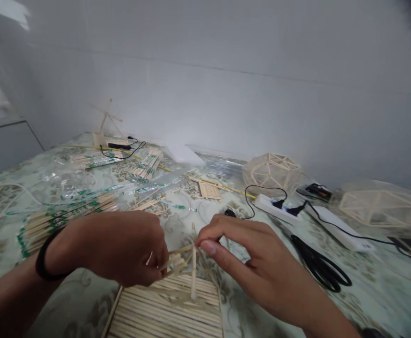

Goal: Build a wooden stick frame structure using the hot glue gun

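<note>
Below my hands lies a wooden model (163,310), a deck of thin sticks laid side by side with a small stick frame rising from it. A short wooden post (194,277) stands upright on the deck, and another stick (182,249) runs from its top toward the left. My left hand (120,246), with a black band at the wrist, is closed on the left end of that stick; its fingertips are partly hidden. My right hand (254,267) pinches with thumb and forefinger at the post's top, where the sticks meet.
Bundles of wrapped chopsticks (43,225) lie left. A power strip (277,210) with plugged-in cords, black-handled scissors (320,265) and stick-frame polyhedra (272,173) are on the right. A small stick panel (209,190) lies ahead, with a pale wall behind the table.
</note>
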A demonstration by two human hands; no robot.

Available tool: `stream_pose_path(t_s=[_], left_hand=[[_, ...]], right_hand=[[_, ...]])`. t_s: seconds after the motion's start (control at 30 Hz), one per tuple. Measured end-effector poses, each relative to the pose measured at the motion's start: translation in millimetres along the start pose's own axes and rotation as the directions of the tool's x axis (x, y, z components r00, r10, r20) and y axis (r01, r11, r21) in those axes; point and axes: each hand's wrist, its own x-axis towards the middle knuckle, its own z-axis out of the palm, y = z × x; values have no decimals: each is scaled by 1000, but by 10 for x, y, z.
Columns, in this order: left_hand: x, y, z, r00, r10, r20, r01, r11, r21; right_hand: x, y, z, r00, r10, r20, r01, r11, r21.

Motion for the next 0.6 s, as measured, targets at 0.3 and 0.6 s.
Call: stream_pose_path(t_s=[0.3,0.6], left_hand=[[-6,20,-12,1000,-8,6,8,1000,-20],[19,29,9,999,47,-18,-48,999,-22]], right_hand=[[1,2,12,1000,7,4,-7,1000,-2],[6,-7,12,1000,2,-4,-2,1000,12]])
